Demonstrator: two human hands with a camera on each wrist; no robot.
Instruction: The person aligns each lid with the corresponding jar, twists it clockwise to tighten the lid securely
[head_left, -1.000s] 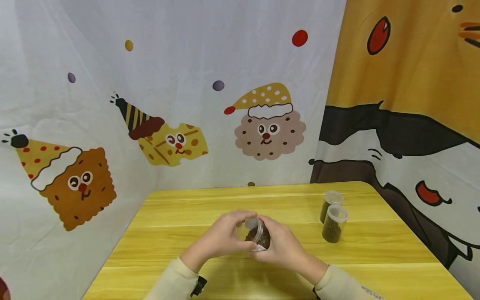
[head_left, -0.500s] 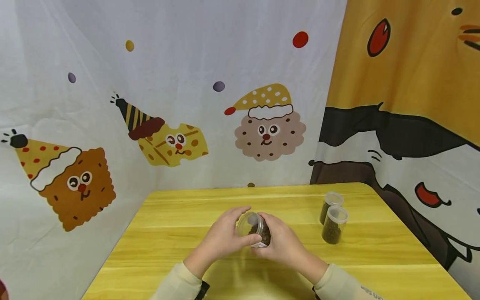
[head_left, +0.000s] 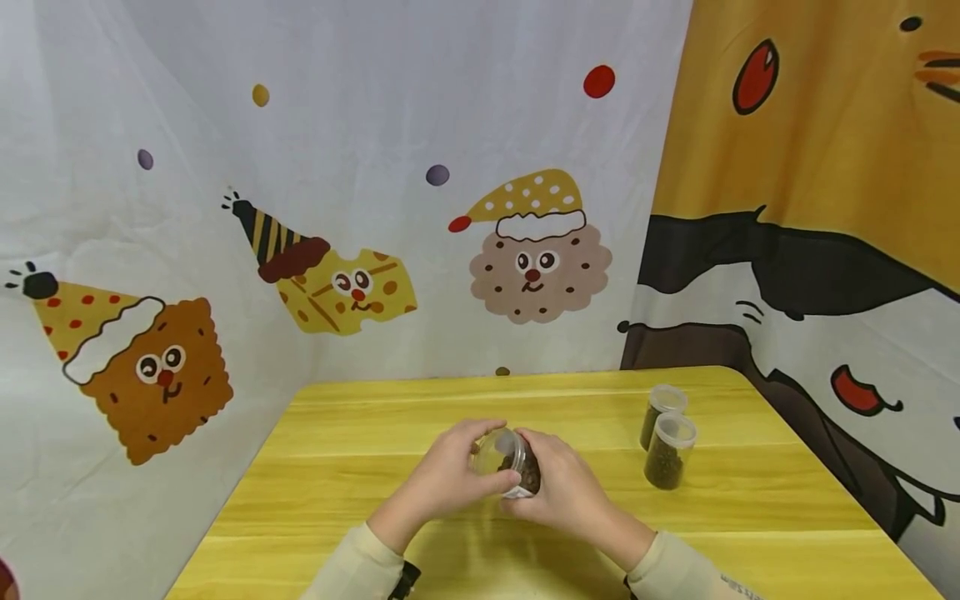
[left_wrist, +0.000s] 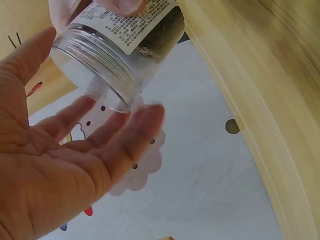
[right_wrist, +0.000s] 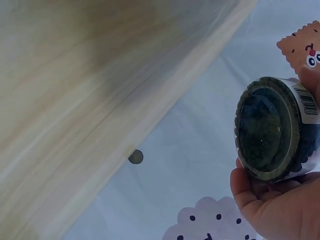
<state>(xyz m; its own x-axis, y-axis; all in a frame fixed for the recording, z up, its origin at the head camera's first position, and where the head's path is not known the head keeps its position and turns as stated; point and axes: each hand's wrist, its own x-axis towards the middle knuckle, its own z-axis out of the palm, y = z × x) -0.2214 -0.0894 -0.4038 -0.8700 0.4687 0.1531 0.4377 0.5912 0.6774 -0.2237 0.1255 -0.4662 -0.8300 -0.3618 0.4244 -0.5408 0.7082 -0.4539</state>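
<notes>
A clear plastic jar [head_left: 529, 471] with dark brown bits inside and a white label lies tilted between my hands, above the table. My right hand [head_left: 562, 482] grips its body, thumb over the label; the dark round base [right_wrist: 262, 130] faces the right wrist camera. Its clear ridged end [left_wrist: 97, 70] points toward my left hand [head_left: 450, 473]. The left fingers are spread loosely round this end, the thumb tip right at the rim and the slightly bent fingertips [left_wrist: 150, 116] just beyond it in the left wrist view.
Two similar jars stand upright at the right of the yellow wood-grain table [head_left: 345, 442]: a front jar [head_left: 666, 462] and a rear jar [head_left: 654, 421], both with dark contents and translucent tops. A cartoon-print cloth [head_left: 360, 125] hangs behind the table.
The left fingers loosen and lift from the jar's clear end, then come slightly back down toward it. The right hand keeps its hold, nearly still.
</notes>
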